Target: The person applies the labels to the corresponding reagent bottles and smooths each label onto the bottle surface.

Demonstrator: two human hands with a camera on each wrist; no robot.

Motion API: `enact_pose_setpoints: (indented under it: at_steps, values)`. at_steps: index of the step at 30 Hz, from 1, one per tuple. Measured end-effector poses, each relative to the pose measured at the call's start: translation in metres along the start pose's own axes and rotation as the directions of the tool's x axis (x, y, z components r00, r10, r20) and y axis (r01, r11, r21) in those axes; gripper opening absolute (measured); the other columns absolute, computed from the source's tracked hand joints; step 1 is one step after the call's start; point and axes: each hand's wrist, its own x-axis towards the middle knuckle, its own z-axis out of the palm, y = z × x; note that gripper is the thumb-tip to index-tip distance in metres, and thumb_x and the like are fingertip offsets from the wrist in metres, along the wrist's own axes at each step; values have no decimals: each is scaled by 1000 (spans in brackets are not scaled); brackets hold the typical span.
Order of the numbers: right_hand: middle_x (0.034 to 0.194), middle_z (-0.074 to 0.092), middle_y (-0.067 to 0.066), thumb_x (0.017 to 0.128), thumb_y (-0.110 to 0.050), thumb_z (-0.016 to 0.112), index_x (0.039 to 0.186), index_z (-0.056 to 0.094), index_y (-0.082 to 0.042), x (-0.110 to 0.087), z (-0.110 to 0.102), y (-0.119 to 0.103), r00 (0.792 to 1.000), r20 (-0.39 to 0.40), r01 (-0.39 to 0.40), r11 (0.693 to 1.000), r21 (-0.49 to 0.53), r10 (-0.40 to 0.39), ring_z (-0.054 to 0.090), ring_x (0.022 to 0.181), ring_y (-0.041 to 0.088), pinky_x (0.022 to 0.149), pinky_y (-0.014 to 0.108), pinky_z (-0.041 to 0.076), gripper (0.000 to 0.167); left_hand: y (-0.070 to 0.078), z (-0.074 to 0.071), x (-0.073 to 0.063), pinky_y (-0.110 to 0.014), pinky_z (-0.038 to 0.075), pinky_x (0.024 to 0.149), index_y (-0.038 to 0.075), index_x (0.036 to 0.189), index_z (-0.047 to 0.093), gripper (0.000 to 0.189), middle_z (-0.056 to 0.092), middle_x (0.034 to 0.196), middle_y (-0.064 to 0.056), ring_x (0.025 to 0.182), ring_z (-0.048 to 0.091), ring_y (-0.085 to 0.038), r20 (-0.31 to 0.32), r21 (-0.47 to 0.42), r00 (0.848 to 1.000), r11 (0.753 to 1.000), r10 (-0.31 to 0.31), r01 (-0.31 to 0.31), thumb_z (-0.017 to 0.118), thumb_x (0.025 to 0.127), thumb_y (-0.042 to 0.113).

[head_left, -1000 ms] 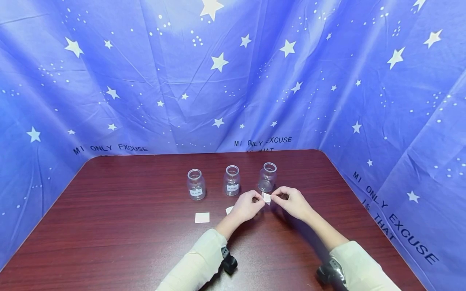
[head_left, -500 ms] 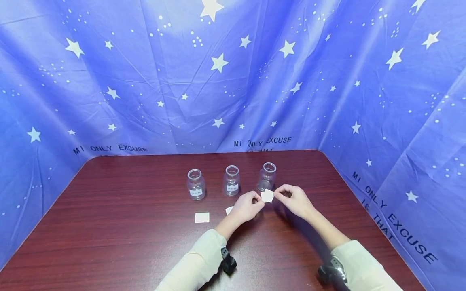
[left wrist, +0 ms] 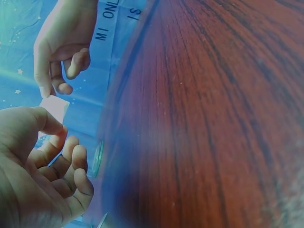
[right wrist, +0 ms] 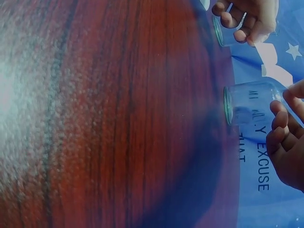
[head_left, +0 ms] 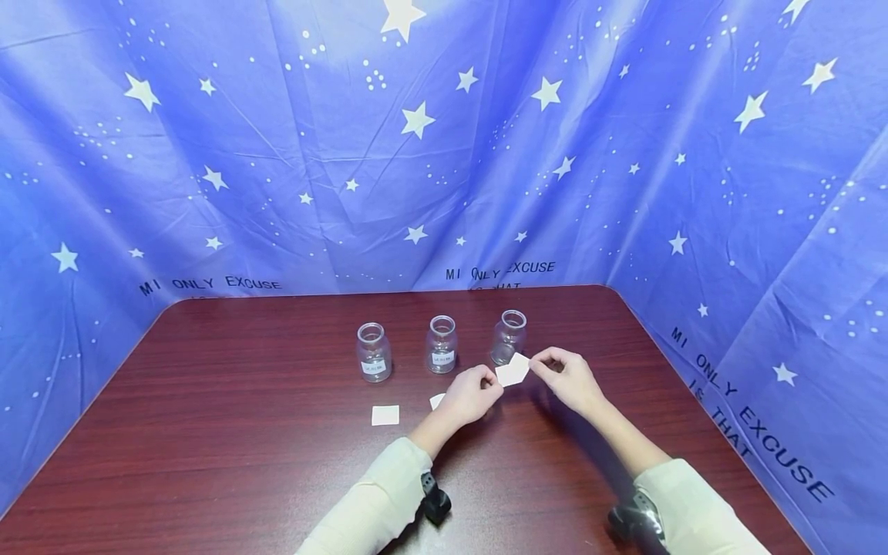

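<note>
Between my hands, a small white sticker label (head_left: 513,371) spans from fingertip to fingertip, bent where two white pieces meet. My left hand (head_left: 472,395) pinches its left end between thumb and index finger. The right end is pinched by my right hand (head_left: 570,379). Which piece is label and which is backing, I cannot tell. Just behind the paper stands a clear glass jar (head_left: 510,333) with no label visible. In the right wrist view the paper (right wrist: 268,53) shows as two angled white parts beside the jar (right wrist: 251,102).
Two more glass jars, a middle one (head_left: 442,343) and a left one (head_left: 374,353), carry printed white labels. A white paper piece (head_left: 385,415) lies on the dark red table (head_left: 229,432); another (head_left: 436,401) is partly hidden by my left hand. A starry blue curtain (head_left: 305,139) hangs behind.
My right hand has moved slightly right and up, drawing one white piece away from the other, so more white shows between the hands. My left hand stays nearly still.
</note>
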Motion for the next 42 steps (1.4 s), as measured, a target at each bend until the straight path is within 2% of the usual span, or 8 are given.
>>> enact_pose_setpoints:
  at_steps: [3,9,12,16,21,26,31,42]
  values:
    - [76,65,6,88,-19,63,88,68,-7,0,-2,-1,999,4,-35,999,35,35,51,58,5,53,21,43,12,0,0,0,-19,42,67,15,83,60,10,58,73,8,67,51,-3,3,-4,1000,1000,-1,1,54,78,21]
    - [69,60,0,89,-12,61,90,65,1,2,-5,-4,996,-6,-92,991,97,93,44,45,2,42,22,40,13,0,1,-2,-19,42,67,15,83,61,10,58,74,8,68,50,-3,10,-4,1000,1000,7,-7,54,78,21]
    - [68,61,1,88,-10,61,89,66,2,3,-5,-3,996,-30,-84,992,89,87,44,46,1,42,21,39,12,-1,1,-3,-19,41,67,15,82,60,9,57,73,8,68,50,-3,9,4,1000,1000,14,-14,54,78,20]
    - [72,64,10,88,-13,63,88,67,-2,3,-5,-1,995,-58,-75,995,72,79,47,51,0,46,20,40,11,0,3,-3,-18,40,66,16,79,61,8,54,71,9,68,48,-4,17,20,1000,1000,19,-20,54,78,20]
    - [76,65,19,87,-15,63,86,67,-4,1,-2,0,996,-71,-49,995,85,55,49,53,1,48,21,41,12,1,5,-3,-17,39,64,16,75,62,7,53,68,9,66,47,-4,60,61,998,998,18,-21,56,77,20]
    - [72,65,12,86,-15,63,85,67,-6,0,2,1,997,-68,-31,997,71,36,51,56,1,51,20,41,10,1,6,-5,-17,39,60,17,72,63,7,55,66,10,62,46,-3,94,157,996,987,5,-20,58,75,19]
    - [71,65,8,86,-14,63,85,68,-7,0,6,0,998,-66,-19,999,45,22,51,57,2,53,20,42,8,1,7,-7,-18,38,55,19,66,64,8,55,63,11,60,46,-3,83,239,996,971,-19,-2,59,73,18]
    - [70,65,6,85,-12,63,85,68,-4,-1,9,1,998,-53,-20,998,54,23,53,58,1,54,19,43,9,2,3,-6,-23,41,54,20,65,65,8,61,69,9,62,52,-7,49,295,995,953,-86,67,65,73,21]
